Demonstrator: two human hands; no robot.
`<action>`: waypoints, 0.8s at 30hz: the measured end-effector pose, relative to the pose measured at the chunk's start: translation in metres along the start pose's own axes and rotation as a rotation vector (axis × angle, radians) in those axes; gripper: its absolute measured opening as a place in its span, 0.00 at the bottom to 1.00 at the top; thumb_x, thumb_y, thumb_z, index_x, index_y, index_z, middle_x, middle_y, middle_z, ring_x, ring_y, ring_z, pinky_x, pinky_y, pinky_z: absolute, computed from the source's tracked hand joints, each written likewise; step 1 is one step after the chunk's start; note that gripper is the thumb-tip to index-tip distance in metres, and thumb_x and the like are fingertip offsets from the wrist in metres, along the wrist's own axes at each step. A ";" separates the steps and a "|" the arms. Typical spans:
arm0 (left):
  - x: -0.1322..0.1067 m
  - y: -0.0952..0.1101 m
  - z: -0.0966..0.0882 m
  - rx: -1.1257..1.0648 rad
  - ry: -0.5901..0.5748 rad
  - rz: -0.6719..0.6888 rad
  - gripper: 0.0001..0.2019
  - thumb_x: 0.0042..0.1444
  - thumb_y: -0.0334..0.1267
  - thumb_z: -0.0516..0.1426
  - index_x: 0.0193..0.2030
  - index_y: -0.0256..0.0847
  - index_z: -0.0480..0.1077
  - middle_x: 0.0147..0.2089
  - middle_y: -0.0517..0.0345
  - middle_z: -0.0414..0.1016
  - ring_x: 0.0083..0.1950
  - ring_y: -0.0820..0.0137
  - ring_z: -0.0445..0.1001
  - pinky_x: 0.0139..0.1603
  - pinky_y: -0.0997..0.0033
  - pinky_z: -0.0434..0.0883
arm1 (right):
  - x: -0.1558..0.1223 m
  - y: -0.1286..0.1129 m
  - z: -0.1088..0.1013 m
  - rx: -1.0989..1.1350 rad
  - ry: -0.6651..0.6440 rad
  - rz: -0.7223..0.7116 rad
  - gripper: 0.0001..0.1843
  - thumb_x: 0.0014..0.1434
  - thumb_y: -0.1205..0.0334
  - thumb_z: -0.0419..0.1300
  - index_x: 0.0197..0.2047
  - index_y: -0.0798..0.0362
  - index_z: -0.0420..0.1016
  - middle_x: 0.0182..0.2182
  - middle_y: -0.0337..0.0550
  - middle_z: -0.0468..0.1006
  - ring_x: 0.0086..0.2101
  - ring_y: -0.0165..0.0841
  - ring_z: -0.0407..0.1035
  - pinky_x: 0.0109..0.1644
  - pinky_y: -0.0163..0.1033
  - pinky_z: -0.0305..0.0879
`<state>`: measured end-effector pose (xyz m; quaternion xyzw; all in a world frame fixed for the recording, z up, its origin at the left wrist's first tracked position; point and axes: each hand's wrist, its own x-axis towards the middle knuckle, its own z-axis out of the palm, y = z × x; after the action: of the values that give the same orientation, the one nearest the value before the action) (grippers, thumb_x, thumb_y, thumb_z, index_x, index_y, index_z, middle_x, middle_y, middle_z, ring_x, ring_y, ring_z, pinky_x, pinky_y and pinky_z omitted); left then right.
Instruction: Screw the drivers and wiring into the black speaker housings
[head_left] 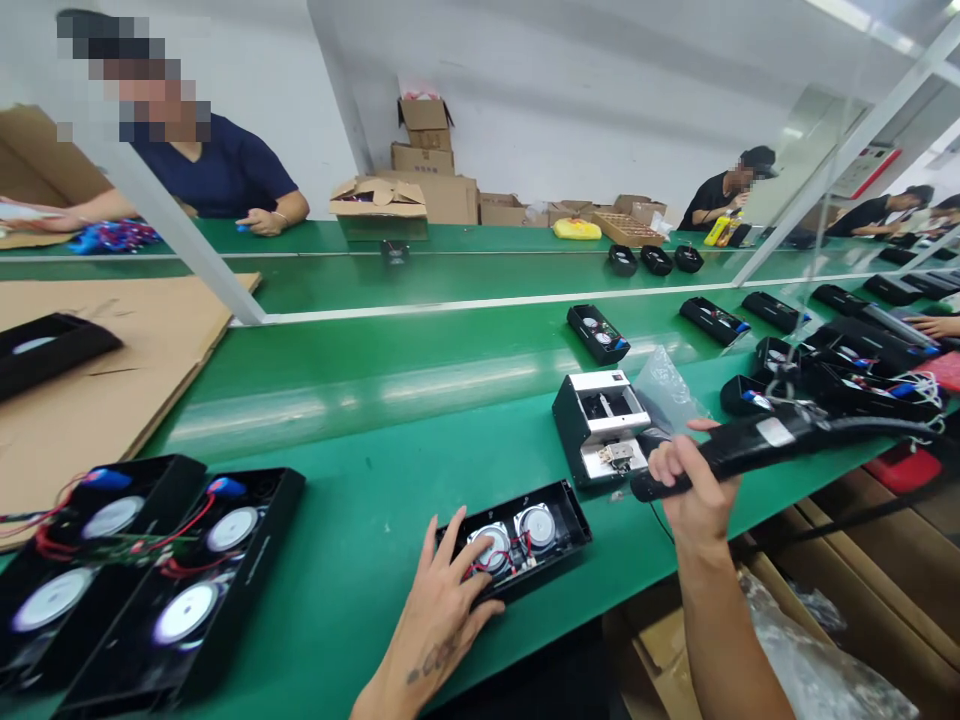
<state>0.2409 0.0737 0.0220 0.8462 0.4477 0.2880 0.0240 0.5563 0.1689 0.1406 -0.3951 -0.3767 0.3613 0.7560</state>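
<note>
A black speaker box (555,570) lies on the green bench with its inside facing up, showing two round silver speakers and red wires. My left hand (442,595) spans its left end, fingers spread over the inside and far edge, thumb by the near wall. My right hand (694,490) is wrapped round a black corded electric screwdriver (750,445), held to the right of the box and apart from it. The tool's tip points left; its bit cannot be made out. Behind the box stands a silver and black screw feeder (604,430).
Two larger open speaker boxes (247,590) lie at the left near a cardboard sheet (172,350). A plastic bag (667,385) and several black housings (847,370) are at the right. Cardboard boxes (847,570) stand below the bench edge. Co-workers (232,170) sit across the line.
</note>
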 end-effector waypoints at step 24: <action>-0.005 0.071 -0.004 -1.249 -0.089 -0.994 0.20 0.49 0.61 0.72 0.31 0.45 0.86 0.34 0.53 0.87 0.39 0.61 0.85 0.45 0.66 0.81 | -0.114 -0.014 0.033 0.381 -0.182 0.243 0.10 0.69 0.58 0.60 0.53 0.41 0.74 0.19 0.24 0.45 0.15 0.26 0.36 0.17 0.37 0.42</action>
<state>0.2892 0.0266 0.0443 0.3887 0.5271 0.4068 0.6369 0.4794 0.0775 0.1341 -0.2534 -0.3180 0.5481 0.7309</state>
